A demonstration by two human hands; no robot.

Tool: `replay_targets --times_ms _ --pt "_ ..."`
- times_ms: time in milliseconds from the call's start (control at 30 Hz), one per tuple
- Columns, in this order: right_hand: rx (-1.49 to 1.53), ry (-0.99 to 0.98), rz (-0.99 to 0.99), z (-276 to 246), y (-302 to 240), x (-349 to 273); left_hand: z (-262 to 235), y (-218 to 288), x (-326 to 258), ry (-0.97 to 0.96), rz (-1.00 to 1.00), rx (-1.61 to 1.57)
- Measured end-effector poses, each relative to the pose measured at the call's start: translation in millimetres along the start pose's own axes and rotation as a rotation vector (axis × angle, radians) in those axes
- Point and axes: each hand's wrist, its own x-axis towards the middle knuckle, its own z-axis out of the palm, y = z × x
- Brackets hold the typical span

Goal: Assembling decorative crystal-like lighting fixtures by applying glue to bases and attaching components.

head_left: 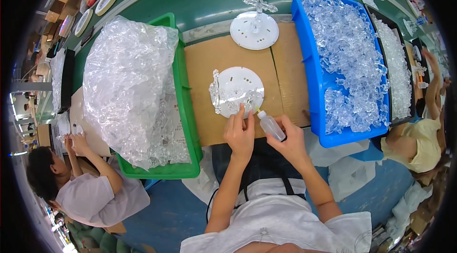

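Note:
My right hand (291, 142) is closed round a small translucent squeeze bottle (272, 127), its thin yellowish tip slanting up and left. That tip meets a clear plastic piece (247, 99), which my left hand (239, 133) pinches with its fingertips. Both are over the near edge of a round white disc (236, 80) with small holes and slots; whether the piece rests on it I cannot tell. Along the disc's left edge lies a clear ornate cross piece (215, 92). Farther back, a second white disc (241, 39) bears an upright clear cross (259, 5).
Brown cardboard (202, 70) covers the green table. On the left, a green bin (194, 153) holds a big bag of clear parts (128, 77). A blue bin (309, 77) of clear parts stands right, beside a black tray (404, 118). People work on both sides.

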Motion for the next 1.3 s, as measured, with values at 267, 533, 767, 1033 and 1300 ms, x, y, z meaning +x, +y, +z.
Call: replay_targets --times_ms 267,533,767,1033,1300 --pt "0.027 0.0 0.01 -0.1 -2.5 -0.2 0.4 -0.3 0.0 0.005 -0.02 -0.008" --pt "0.011 0.006 -0.007 0.7 -1.1 -0.5 0.2 0.1 0.4 0.011 -0.034 -0.048" --pt "-0.002 -0.005 -0.015 -1.0 0.5 -1.4 1.1 0.2 -0.3 0.014 -0.038 -0.053" --pt "0.155 0.018 0.122 -7.7 1.9 -21.8 5.7 -3.9 -4.9 -0.013 0.063 0.081" --pt "0.09 0.094 0.126 -9.6 2.7 -23.3 3.0 19.2 -4.6 -0.188 0.094 0.085"
